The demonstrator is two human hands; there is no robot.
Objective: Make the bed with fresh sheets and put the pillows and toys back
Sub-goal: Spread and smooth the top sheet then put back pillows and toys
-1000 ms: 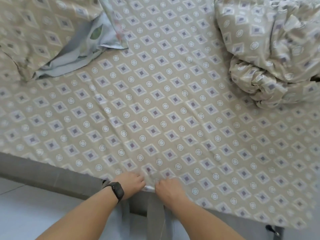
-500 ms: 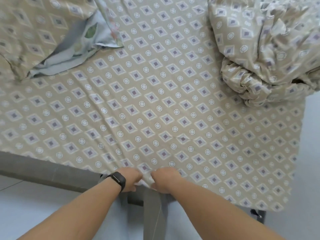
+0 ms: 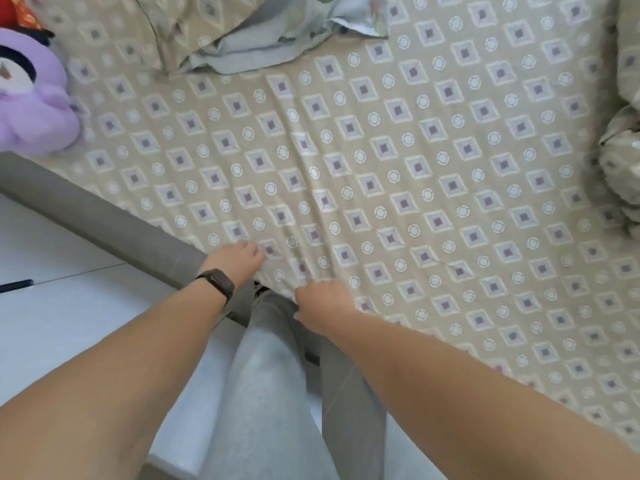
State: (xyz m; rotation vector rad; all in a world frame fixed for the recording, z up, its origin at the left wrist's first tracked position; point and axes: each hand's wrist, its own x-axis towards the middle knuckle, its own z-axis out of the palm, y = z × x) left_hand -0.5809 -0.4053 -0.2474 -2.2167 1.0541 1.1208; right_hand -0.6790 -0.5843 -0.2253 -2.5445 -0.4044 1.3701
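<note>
Two hands, left hand (image 3: 239,259) and right hand (image 3: 320,306), pinch the sheet (image 3: 398,188) edge at the bed frame (image 3: 114,225); if we pull unevenly, the folds beside the frame may remain.

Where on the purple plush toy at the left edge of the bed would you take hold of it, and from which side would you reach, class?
Probably the purple plush toy is best gripped round its rounded lower body, reaching from its right over the open sheet. That bulge is soft and faces the bare bedding; its far side runs off the picture, so other holds cannot be judged.
</note>
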